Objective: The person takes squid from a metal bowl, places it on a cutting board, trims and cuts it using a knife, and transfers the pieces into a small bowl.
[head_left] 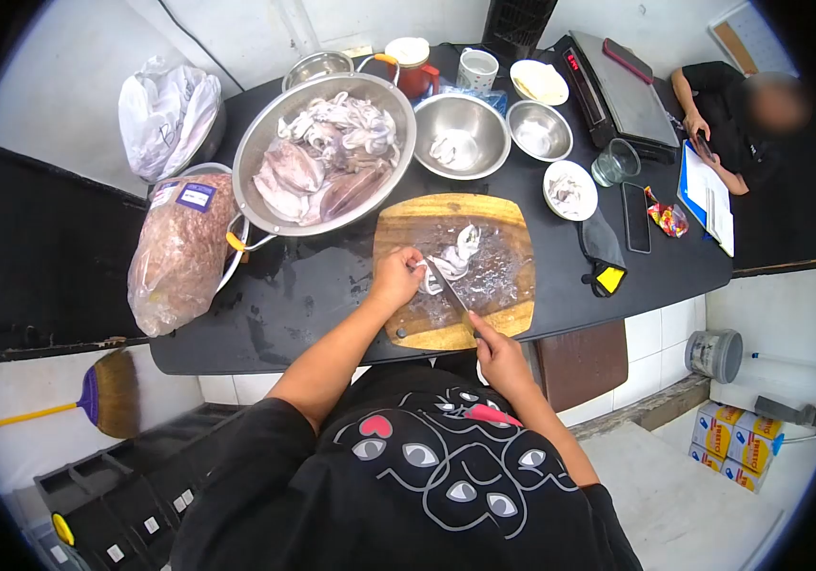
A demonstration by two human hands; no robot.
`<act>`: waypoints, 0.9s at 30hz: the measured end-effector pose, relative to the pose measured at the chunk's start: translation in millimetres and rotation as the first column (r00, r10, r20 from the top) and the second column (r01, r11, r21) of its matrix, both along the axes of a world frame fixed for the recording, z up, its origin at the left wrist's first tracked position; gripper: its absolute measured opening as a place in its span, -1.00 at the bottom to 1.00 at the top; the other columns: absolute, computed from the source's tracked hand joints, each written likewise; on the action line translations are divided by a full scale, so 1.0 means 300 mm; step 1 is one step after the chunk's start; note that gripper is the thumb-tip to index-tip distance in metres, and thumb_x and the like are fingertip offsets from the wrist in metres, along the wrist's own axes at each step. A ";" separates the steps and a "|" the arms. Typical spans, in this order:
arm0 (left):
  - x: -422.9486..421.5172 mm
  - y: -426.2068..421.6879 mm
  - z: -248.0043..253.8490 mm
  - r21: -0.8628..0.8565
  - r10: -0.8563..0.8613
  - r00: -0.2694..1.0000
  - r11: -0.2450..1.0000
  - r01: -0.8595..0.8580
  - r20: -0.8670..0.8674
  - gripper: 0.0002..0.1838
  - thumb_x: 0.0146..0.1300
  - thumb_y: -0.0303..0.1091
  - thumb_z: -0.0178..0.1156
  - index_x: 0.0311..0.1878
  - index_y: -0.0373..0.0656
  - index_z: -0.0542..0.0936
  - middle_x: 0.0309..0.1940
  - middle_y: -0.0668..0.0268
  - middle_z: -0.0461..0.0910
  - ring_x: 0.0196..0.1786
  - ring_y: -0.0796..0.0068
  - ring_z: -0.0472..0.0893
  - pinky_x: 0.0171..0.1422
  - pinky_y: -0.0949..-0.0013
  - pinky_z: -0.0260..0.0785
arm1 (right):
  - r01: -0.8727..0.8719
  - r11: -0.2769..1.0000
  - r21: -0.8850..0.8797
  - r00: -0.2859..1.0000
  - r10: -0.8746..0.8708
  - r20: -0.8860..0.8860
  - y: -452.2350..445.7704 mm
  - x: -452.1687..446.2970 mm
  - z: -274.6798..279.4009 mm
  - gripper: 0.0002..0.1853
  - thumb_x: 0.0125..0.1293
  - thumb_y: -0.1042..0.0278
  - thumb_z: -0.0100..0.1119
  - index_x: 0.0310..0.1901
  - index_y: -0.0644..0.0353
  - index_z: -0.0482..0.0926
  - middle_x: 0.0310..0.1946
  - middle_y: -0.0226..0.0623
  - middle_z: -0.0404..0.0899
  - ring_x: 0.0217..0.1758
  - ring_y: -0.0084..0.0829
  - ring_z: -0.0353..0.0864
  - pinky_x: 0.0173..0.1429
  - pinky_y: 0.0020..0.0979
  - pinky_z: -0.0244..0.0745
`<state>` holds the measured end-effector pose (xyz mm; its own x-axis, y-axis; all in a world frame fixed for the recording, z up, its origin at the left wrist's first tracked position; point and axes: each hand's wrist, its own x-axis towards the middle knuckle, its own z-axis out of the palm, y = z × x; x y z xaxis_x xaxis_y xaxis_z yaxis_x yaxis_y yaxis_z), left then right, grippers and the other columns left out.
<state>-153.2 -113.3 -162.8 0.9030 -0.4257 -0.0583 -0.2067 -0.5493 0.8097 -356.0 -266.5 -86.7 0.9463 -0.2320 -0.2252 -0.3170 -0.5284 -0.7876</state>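
My left hand (396, 276) is closed on the edge of a pale piece of squid (463, 249), fingertips pinching it against the wooden cutting board (408, 217). In my right hand (498, 356) is a knife (449, 292), its handle wrapped by the fingers. The blade points up and left, its tip at the squid close to my left fingertips. Wet scraps and liquid cover the middle of the board. Beyond it to the left, a large metal pan (248, 202) with yellow-covered handles holds whole squid and tentacles (336, 157).
Metal bowls (498, 157) (541, 130) and a white bowl of squid pieces (570, 190) stand behind the board. A bag of reddish-brown food (179, 252) sits left. A scale (622, 95), glass (615, 162) and phone (636, 218) lie right. Another person (750, 124) sits holding a phone.
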 end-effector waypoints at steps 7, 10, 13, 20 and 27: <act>0.012 0.003 -0.025 0.041 0.013 1.000 0.999 -0.014 0.028 -0.82 0.03 -0.41 0.37 -0.28 -0.25 0.65 -0.35 0.19 0.63 -0.40 0.40 0.64 -0.23 0.36 0.50 | -0.033 0.991 -0.132 0.999 0.032 -0.008 0.021 0.036 -0.018 -0.48 0.32 0.43 0.05 0.31 -0.18 0.43 -0.31 0.11 0.59 -0.21 0.10 0.60 -0.08 -0.03 0.48; 0.014 0.002 -0.025 0.037 0.018 1.000 0.999 -0.018 0.006 -0.81 0.00 -0.42 0.37 -0.29 -0.26 0.66 -0.35 0.16 0.65 -0.40 0.38 0.65 -0.22 0.34 0.52 | -0.049 0.980 -0.194 0.999 0.045 -0.024 0.025 0.064 -0.018 -0.49 0.33 0.43 0.05 0.31 -0.21 0.43 -0.34 0.10 0.58 -0.24 0.10 0.60 -0.12 -0.01 0.48; 0.018 0.005 -0.024 0.045 0.017 1.000 0.999 -0.016 -0.002 -0.80 -0.02 -0.43 0.36 -0.29 -0.26 0.66 -0.35 0.15 0.66 -0.39 0.37 0.66 -0.22 0.34 0.52 | -0.050 0.979 -0.199 0.999 0.050 -0.001 0.024 0.061 -0.021 -0.49 0.34 0.42 0.05 0.31 -0.23 0.43 -0.35 0.09 0.57 -0.26 0.09 0.60 -0.13 0.01 0.47; 0.017 0.002 -0.022 0.056 0.005 1.000 0.998 -0.005 -0.003 -0.79 -0.04 -0.42 0.37 -0.30 -0.27 0.66 -0.33 0.16 0.64 -0.38 0.37 0.65 -0.19 0.35 0.52 | -0.050 0.980 -0.194 0.999 0.052 0.006 0.023 0.050 -0.016 -0.48 0.33 0.41 0.04 0.31 -0.26 0.42 -0.36 0.08 0.57 -0.26 0.09 0.59 -0.12 0.01 0.48; 0.012 -0.001 -0.011 0.087 0.012 1.000 0.996 -0.014 0.024 -0.79 -0.03 -0.40 0.36 -0.30 -0.27 0.67 -0.32 0.15 0.64 -0.36 0.32 0.66 -0.17 0.31 0.53 | -0.034 0.984 -0.173 0.998 0.042 0.042 0.031 0.101 -0.077 -0.48 0.32 0.42 0.04 0.31 -0.26 0.43 -0.36 0.08 0.56 -0.25 0.08 0.59 -0.13 0.00 0.48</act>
